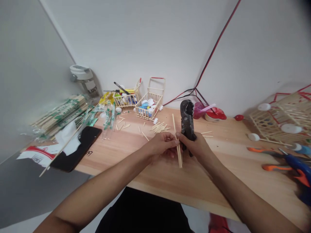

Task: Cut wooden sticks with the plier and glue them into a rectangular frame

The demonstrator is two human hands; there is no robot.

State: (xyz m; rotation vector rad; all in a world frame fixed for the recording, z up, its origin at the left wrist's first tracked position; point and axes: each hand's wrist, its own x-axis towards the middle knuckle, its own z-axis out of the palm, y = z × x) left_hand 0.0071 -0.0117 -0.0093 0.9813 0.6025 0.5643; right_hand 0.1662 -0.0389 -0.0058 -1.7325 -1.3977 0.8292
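Bare forearms — slim wooden sticks

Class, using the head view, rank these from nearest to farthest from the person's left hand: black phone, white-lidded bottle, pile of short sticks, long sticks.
1. Long sticks: held in the fingers of the left hand.
2. Pile of short sticks: on the table just beyond it.
3. Black phone: off to the left.
4. White-lidded bottle: far left, by the wall.

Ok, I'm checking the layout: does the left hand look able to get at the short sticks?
Probably yes: the short sticks lie just beyond the left hand with nothing blocking, though it is busy holding the long sticks.
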